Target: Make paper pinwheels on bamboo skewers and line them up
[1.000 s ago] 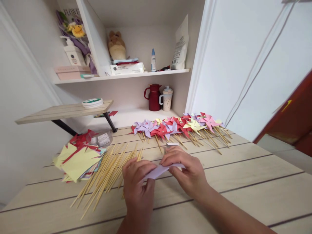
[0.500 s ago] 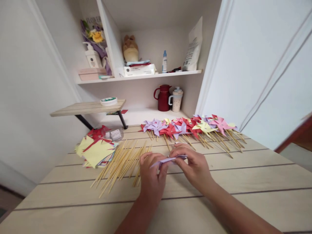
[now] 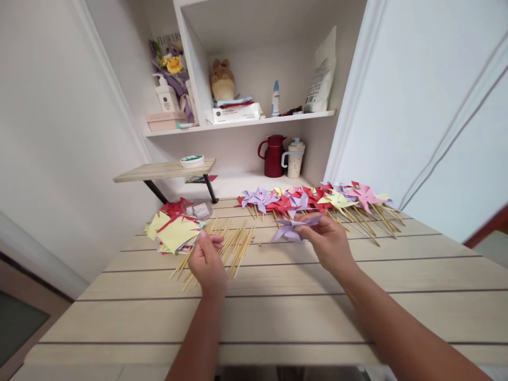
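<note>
Two hands: both are working above the pale wooden slatted desk (image 3: pixel 357 275), and they are now apart, where half a second ago they were pressed together on one piece of paper.
Right hand (image 3: pixel 327 241): it is pinching the folded lilac paper pinwheel head (image 3: pixel 289 229) by its near edge, fingers closed on it, holding it just above the desk in front of the finished row.
Left hand (image 3: pixel 208 259): it is letting go of the paper and moving out to the loose heap of thin bamboo skewers (image 3: pixel 228 243); the fingertips are curling over the sticks, though whether one is already gripped is hard to tell at this angle.
Change: the lilac piece is looking like a spread four-pointed shape now, not the flat strip of a second ago, so the folding is probably finishing and the stick stage is probably starting.
Finished row: a line of red, pink, yellow and lilac paper pinwheels on sticks (image 3: pixel 317 201) is lying along the far edge of the desk, just beyond the right hand.
Paper stock: a stack of yellow and red cut paper squares (image 3: pixel 174 233) is sitting to the left of the skewers, touching their far ends.
Behind: a dark red jug (image 3: pixel 273 155) and a speckled lidded mug (image 3: pixel 294 159) are standing in the white alcove.
</note>
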